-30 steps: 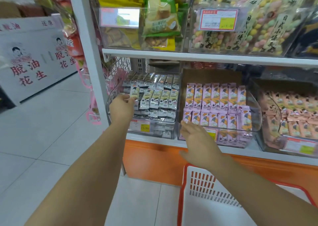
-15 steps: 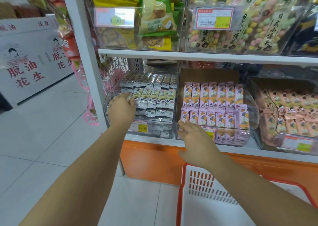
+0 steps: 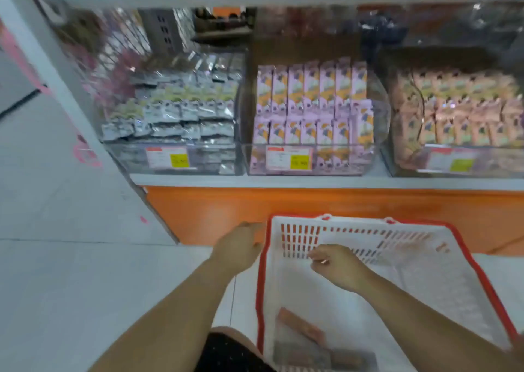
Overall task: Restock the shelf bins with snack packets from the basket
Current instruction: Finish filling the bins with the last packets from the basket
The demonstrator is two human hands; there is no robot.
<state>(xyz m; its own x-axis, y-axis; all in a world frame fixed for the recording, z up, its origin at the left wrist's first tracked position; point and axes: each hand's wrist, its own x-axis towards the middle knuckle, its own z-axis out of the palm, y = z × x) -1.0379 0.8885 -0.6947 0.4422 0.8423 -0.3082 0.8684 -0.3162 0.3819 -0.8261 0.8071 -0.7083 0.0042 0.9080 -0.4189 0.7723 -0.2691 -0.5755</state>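
A white basket with a red rim [image 3: 479, 272] stands on the floor below the shelf. A few snack packets [image 3: 317, 346] lie at its near end. My right hand [image 3: 337, 266] hovers inside the basket with relaxed, empty fingers. Just left of the basket's rim, my left hand [image 3: 236, 248] is held out with its fingers loose and nothing in them. On the shelf above stand three clear bins: silver packets [image 3: 175, 116] on the left, pink packets [image 3: 312, 102] in the middle, peach packets [image 3: 459, 116] on the right. The view is blurred.
The shelf's orange base panel [image 3: 312, 210] runs behind the basket. A white shelf upright [image 3: 51, 60] slants down the left side. Pale floor tiles [image 3: 71, 230] spread to the left. My knee in dark shorts [image 3: 226, 349] shows at the bottom.
My head has tilted down. Both hands dropped from the bins to basket level; the left hand left the silver-packet bin, the right hand moved into the basket.
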